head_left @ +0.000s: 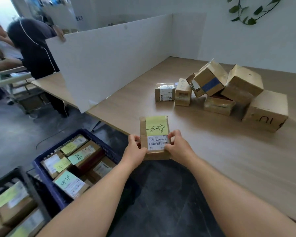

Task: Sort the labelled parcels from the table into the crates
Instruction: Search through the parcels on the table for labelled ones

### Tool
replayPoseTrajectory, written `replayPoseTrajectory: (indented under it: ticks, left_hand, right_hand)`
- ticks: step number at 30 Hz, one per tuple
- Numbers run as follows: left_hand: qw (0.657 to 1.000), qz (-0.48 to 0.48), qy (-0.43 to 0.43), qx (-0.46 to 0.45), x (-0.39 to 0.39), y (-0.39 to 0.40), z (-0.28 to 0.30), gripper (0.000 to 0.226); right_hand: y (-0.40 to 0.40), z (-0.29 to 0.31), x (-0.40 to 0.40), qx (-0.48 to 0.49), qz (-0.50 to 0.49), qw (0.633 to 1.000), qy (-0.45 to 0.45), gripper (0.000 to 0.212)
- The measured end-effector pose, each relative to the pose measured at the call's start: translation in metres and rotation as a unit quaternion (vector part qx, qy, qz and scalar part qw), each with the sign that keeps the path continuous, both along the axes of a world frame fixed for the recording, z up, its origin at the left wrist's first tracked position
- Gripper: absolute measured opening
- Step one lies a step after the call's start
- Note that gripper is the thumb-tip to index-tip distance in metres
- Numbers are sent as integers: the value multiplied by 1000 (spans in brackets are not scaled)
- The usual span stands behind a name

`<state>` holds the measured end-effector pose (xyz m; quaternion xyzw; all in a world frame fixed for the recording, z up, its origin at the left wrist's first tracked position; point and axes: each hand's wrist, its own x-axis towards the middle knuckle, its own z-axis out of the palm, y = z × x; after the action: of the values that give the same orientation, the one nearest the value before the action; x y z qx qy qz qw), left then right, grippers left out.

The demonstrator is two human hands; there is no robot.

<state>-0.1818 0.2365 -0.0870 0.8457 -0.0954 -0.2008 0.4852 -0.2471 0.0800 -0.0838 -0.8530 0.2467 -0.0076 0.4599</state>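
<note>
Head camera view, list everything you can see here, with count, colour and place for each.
held parcel: one, brown with a yellow note and white barcode label, over the table's near edge
pile of parcels: about eight, brown cardboard, far right part of the table
table: one, light wood, centre and right
blue crate: one, dark blue, on the floor left of the table, holding labelled parcels
black crate: one, black, bottom left on the floor, holding labelled parcels
white board: one, white, standing along the table's far left side
bystanders: two, one in dark clothes, upper left behind the board
plant: one, green, top right
left hand: grip on the parcel's left edge
right hand: grip on the parcel's right edge
</note>
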Motion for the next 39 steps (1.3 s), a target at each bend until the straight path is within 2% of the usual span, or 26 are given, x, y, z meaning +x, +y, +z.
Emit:
replayPoseTrajectory:
  ticks: [1,3,5,7,9,12,14,17,19,23,25,27,29,32,34,36,39]
  left_hand:
    - [1000,2,1,-4,1,6,0,49]
    - [1000,8,0,1,3,21,-1,63]
    - [1000,20,-8,13,8,41,-2,65]
    - [999,33,-13,21,14,64,-4,54]
    - [999,46,-4,7,21,91,-6,44]
    - [997,74,18,-24,32,137,-9,44]
    - [994,95,38,-35,40,168,-13,45]
    - [985,135,81,-74,48,212,-17,39]
    - [977,192,62,-67,52,242,-18,36]
    - [926,376,-1,-27,61,310,-26,59]
    - [902,429,19,-50,65,345,-28,49]
    - [894,440,52,-66,65,376,-31,33]
    - [894,435,70,-83,63,404,-35,30]
    - [903,414,89,-75,61,446,-49,57]
    - [906,407,104,-45,57,471,-61,69]
    - [906,408,114,-23,50,492,-78,73]
    - [898,418,140,-5,37,518,-108,63]
  right_hand:
    - [6,1,3,3,11,1000,2,35]
    - [20,3,12,-1,39,999,8,79]
    - [37,3,22,-1,65,998,23,114]
    - [58,0,35,16,77,996,30,127]
    - [83,-3,48,26,84,996,33,132]
    - [124,-6,64,63,94,993,38,125]
    - [151,-9,74,101,93,990,33,113]
    - [189,-11,88,107,92,990,28,73]
    - [218,-15,102,71,96,992,37,52]
    - [284,-25,129,-16,133,989,59,37]
    - [317,-29,138,9,169,983,74,30]
    - [349,-32,144,35,194,977,83,32]
    - [378,-38,151,26,225,970,85,48]
    - [422,-50,158,-26,292,952,82,78]
    - [449,-62,161,-67,335,937,71,89]
    - [474,-77,161,-119,385,912,75,86]
    - [502,-103,157,-179,438,873,114,70]
